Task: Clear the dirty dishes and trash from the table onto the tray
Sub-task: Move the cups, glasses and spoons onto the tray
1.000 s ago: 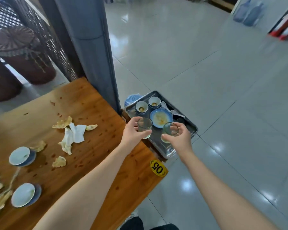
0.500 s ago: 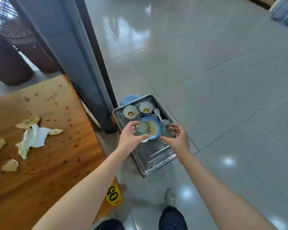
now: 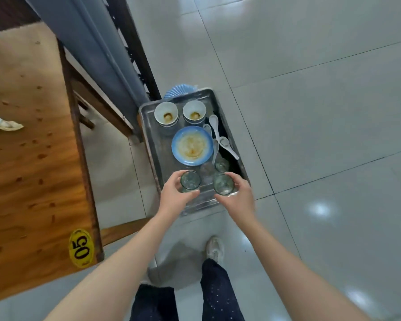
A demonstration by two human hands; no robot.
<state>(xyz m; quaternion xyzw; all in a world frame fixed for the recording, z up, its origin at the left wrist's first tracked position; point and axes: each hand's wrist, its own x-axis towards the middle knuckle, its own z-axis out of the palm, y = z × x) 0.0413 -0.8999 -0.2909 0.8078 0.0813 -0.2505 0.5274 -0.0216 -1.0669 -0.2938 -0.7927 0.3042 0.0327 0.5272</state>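
Left hand (image 3: 175, 198) grips clear, seemingly empty glass (image 3: 190, 180); right hand (image 3: 237, 195), second glass (image 3: 223, 184).

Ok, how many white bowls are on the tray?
2, side by side at the far end of the tray: left bowl, right bowl. More may be stacked underneath.

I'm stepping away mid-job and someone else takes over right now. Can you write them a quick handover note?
Left hand grips the left glass, right hand the right glass, both over the near end of the tray.
Done: two bowls, blue plate and spoons are on the tray.
Left: set both glasses down, then fetch the paper scraps from the table.
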